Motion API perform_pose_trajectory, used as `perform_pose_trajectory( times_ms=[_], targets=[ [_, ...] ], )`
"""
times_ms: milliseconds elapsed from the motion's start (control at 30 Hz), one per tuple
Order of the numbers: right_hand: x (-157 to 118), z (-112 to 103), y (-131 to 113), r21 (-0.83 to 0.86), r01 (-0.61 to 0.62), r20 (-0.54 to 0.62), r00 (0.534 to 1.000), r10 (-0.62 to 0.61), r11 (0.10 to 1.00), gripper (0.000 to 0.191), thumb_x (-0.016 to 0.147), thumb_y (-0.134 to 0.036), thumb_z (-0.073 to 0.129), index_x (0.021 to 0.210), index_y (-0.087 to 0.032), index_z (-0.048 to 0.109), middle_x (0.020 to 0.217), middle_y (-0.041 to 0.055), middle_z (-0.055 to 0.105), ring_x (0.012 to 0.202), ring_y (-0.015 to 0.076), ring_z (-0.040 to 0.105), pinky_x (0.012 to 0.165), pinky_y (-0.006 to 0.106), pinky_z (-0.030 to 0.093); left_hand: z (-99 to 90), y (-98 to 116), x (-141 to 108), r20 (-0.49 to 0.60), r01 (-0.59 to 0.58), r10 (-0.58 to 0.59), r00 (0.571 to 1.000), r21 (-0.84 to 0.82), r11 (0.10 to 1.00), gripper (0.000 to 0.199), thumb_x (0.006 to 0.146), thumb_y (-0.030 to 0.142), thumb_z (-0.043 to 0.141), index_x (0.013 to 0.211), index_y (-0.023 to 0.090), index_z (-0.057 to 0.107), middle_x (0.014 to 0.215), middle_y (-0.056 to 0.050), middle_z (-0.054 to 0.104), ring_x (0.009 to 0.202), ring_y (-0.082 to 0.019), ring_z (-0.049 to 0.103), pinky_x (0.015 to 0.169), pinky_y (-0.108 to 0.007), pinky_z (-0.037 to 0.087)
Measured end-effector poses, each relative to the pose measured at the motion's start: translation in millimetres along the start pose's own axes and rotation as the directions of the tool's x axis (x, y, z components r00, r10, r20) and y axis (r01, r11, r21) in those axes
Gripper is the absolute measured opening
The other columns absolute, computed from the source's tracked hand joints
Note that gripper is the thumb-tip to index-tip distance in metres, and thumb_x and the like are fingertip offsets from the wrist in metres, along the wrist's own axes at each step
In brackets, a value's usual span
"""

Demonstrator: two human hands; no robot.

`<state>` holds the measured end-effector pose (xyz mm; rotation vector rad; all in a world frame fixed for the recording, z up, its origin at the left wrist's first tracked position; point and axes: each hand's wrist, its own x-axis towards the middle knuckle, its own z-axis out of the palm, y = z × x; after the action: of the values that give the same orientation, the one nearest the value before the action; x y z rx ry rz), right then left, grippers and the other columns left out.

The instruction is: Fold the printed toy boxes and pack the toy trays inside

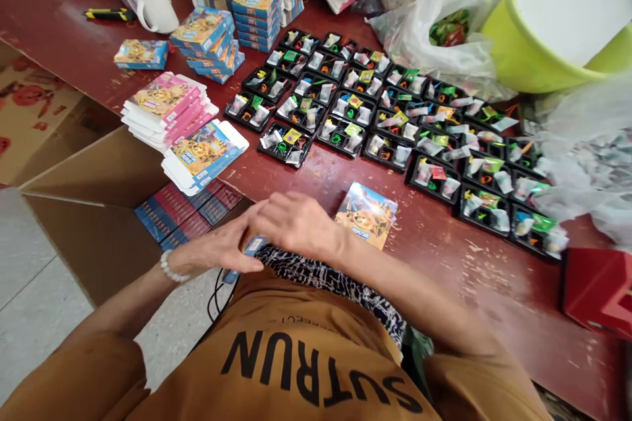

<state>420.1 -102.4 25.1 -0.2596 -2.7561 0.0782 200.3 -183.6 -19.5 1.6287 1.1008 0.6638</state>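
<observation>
My left hand [222, 240], with a pale bead bracelet [172, 267] at the wrist, curves around a small blue cardboard box [254, 246] close to my waist. Over the top of the same box bends my right hand [296, 220], its fingertips meeting the left ones. Most of that box is hidden behind the hands. Just right of my right hand, a finished blue box with a cartoon picture [368, 214] lies on the table. Flat blue cartons [205, 154] are piled beyond my left hand, beside a stack of flat pink cartons [162, 105].
Many black trays [340, 135] with small toys and packets fill the red table [316, 184]. An open carton [89, 237] with rows of packed boxes stands at the left. Stacked blue boxes [205, 33], a white mug [152, 3], a yellow cutter [111, 14] and a lime tub [543, 46] stand farther back.
</observation>
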Motion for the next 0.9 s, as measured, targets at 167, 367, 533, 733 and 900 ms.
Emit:
perform_pose_trajectory(
  times_ms=[167,367,533,733,900],
  targets=[
    [16.0,12.9,93.2,-0.098,-0.636,0.103,0.759,0.643,0.766,0.054,0.099,-0.028,0.068,0.148,-0.01,0.054,0.138,0.0209,0.065,0.122,0.0361,0.057,0.099,0.048,0.049,-9.8,-21.8,-12.5,-0.333,0.135,-0.045,0.942,0.253,0.958,0.112,0.063,0.037,0.093,0.159,0.023,0.037,0.153,-0.019,0.048,0.143,-0.045,0.049,0.12,-0.067,0.043],
    [20.9,37.5,132.5,-0.158,-0.672,0.267,0.676,0.686,0.724,0.114,0.074,-0.07,0.085,0.158,-0.009,0.039,0.152,0.0274,0.051,0.137,0.0504,0.045,0.111,0.064,0.039,-25.1,-30.9,-13.6,-0.344,0.053,-0.016,0.939,0.099,0.994,0.116,0.06,0.038,0.098,0.159,0.023,0.039,0.144,-0.018,0.057,0.137,-0.04,0.056,0.121,-0.063,0.044],
    [22.1,46.1,124.1,-0.165,-0.691,0.316,0.639,0.701,0.704,0.116,0.073,-0.066,0.087,0.158,-0.008,0.036,0.15,0.0283,0.049,0.137,0.0498,0.045,0.111,0.064,0.039,-27.0,-32.6,-11.4,-0.329,-0.041,0.005,0.944,-0.103,0.994,0.111,0.06,0.038,0.101,0.157,0.027,0.047,0.139,-0.016,0.064,0.128,-0.036,0.064,0.115,-0.054,0.052],
    [10.6,36.8,119.6,-0.165,-0.654,0.355,0.659,0.663,0.738,0.1,0.073,-0.054,0.088,0.152,-0.012,0.044,0.143,0.0253,0.055,0.13,0.0468,0.05,0.102,0.064,0.047,-27.4,-31.5,-13.1,-0.319,-0.023,-0.047,0.946,-0.21,0.977,0.111,0.061,0.041,0.1,0.158,0.031,0.048,0.145,-0.015,0.061,0.128,-0.034,0.064,0.112,-0.05,0.055],
    [-2.2,17.7,96.8,-0.041,-0.618,0.27,0.75,0.604,0.785,0.091,0.081,-0.061,0.081,0.152,-0.016,0.048,0.155,0.0251,0.047,0.133,0.0476,0.048,0.104,0.065,0.045,-23.3,-29.8,-12.5,-0.258,-0.038,-0.053,0.965,-0.333,0.942,0.091,0.068,0.057,0.092,0.148,0.029,0.058,0.142,-0.016,0.063,0.12,-0.033,0.068,0.1,-0.049,0.062]
  ],
)
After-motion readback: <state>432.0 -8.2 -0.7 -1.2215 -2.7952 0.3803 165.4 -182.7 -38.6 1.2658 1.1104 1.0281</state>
